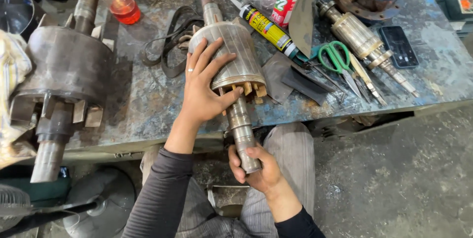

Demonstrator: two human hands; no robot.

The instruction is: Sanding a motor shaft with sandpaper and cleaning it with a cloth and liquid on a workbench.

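— Right hand (258, 166) sits nearest, down below the bench edge: fingers curled tight around the lower end of the rotor shaft (244, 132), palm cupping the tip.

— And the other one?

— Left hand (204, 87) lies spread flat, fingers wide apart, pressed on the side of the rotor core (236, 55). It grips nothing; it only steadies. A ring shows on one finger.

— Where does the rotor lie?

— Across the front of the blue metal workbench (143, 105), core on the top, shaft overhanging the edge toward the person's lap. Small tan wedges (249, 89) stick out of the slots at the core's near end.

— So which step is this?

— I judge it a holding and turning step: one hand on the shaft, one on the core, as if rolling the piece to inspect or position it. Any further turn calls for a firm shaft grip, since the overhanging end could tip off.

— Anything close by?

— Green-handled scissors (335, 55) and a sealant tube (268, 28) to the right, a smaller armature (357, 36) beyond them, a phone (399, 46), and a large dark rotor (64, 70) at the left.
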